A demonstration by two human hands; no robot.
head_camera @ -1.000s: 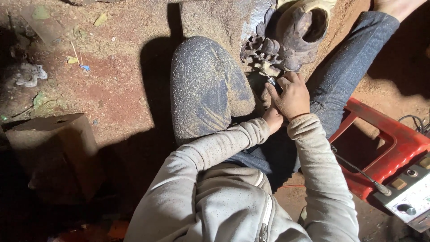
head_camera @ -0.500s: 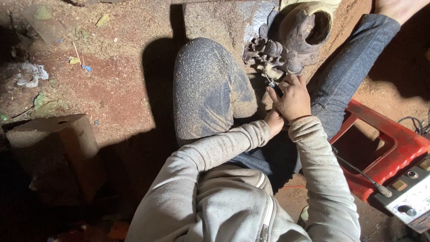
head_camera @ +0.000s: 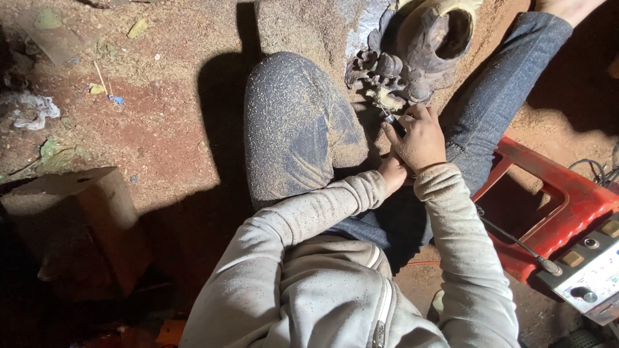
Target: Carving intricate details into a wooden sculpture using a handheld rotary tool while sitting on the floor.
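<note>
A dark carved wooden piece (head_camera: 412, 58) with petal-like shapes and a hollow bowl stands on the ground between my legs. My right hand (head_camera: 419, 138) is shut on a small rotary carving tool (head_camera: 392, 122), its tip against a pale, freshly cut spot (head_camera: 385, 100) on the carving. My left hand (head_camera: 391, 174) sits just under the right wrist, mostly hidden, and seems to brace it. My bent left knee (head_camera: 290, 122), in dusty jeans, is to the left of the carving.
Sawdust covers the red earth floor (head_camera: 161, 109). A wooden block (head_camera: 71, 225) stands at lower left. A red plastic crate (head_camera: 554, 206) and a grey control box (head_camera: 593, 270) with a thin cable lie at right. Scraps of litter (head_camera: 32, 109) lie at left.
The view has drifted slightly; the hands stay at the same spot on the carving with the tool pressed to it.
</note>
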